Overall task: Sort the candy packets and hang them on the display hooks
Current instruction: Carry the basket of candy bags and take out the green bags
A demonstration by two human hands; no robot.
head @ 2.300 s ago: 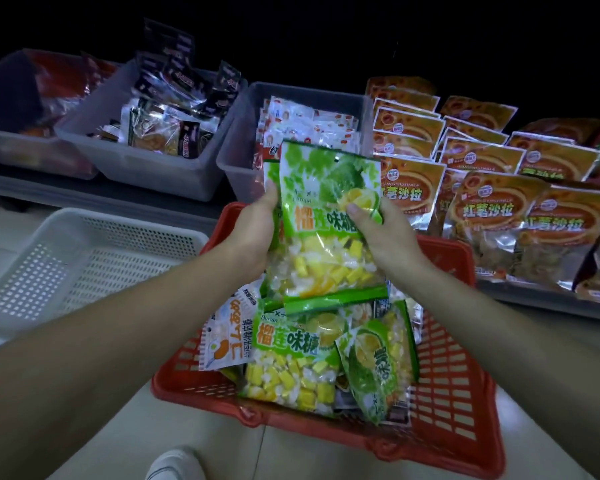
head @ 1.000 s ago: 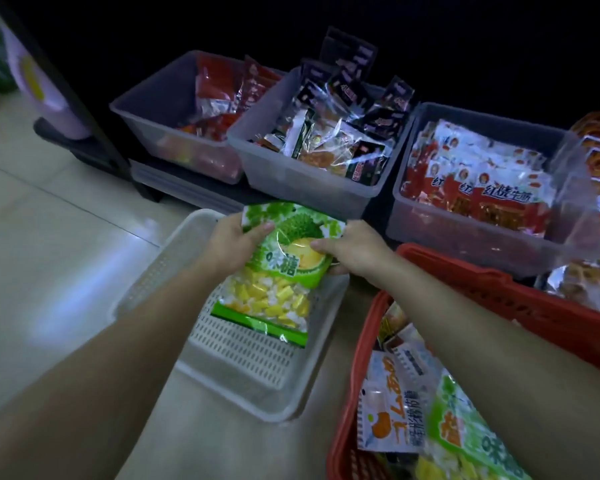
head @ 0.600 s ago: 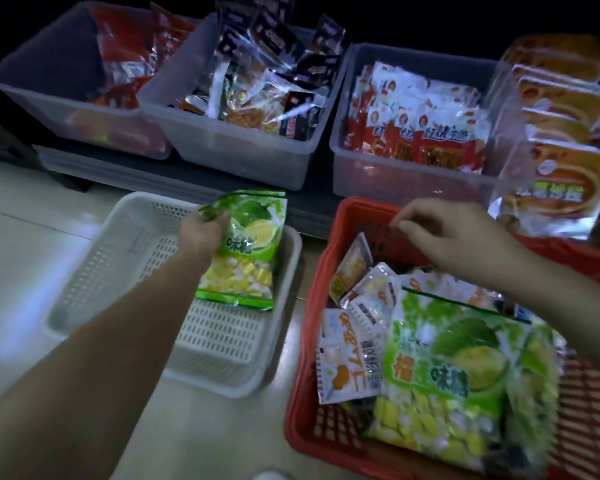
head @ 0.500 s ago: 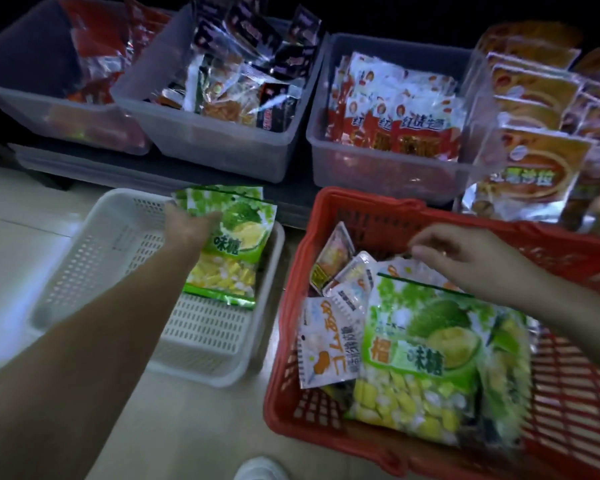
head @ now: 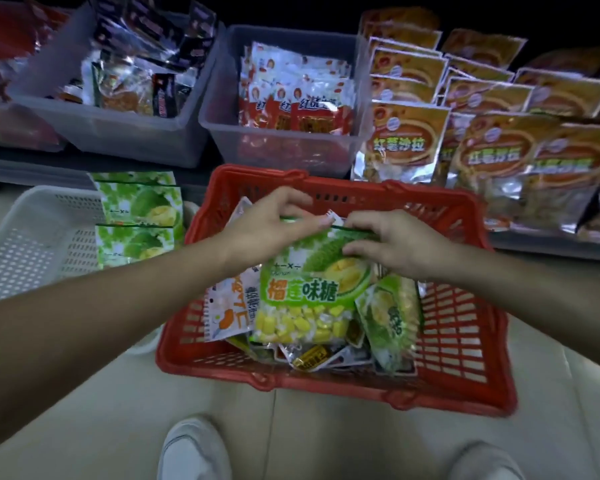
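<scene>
A red basket (head: pixel 461 372) on the floor holds several candy packets. On top lies a green durian candy packet (head: pixel 309 299) with yellow sweets showing through. My left hand (head: pixel 271 223) pinches its top left edge and my right hand (head: pixel 392 244) pinches its top right edge. A white and orange packet (head: pixel 231 313) lies to its left, and another green packet (head: pixel 388 320) lies on its right. Two green durian packets (head: pixel 139 216) lie in the white perforated basket (head: pixel 32 237) at the left.
Clear plastic bins (head: pixel 281 147) with red and dark snack packets stand on a low shelf behind the baskets. Orange sweet-potato bags (head: pixel 499 157) stand at the right. My two white shoes (head: pixel 194 448) are on the tiled floor in front.
My left hand let go of the green packet in the white basket and came over to the red basket. Both hands now pinch the top of another green packet.
</scene>
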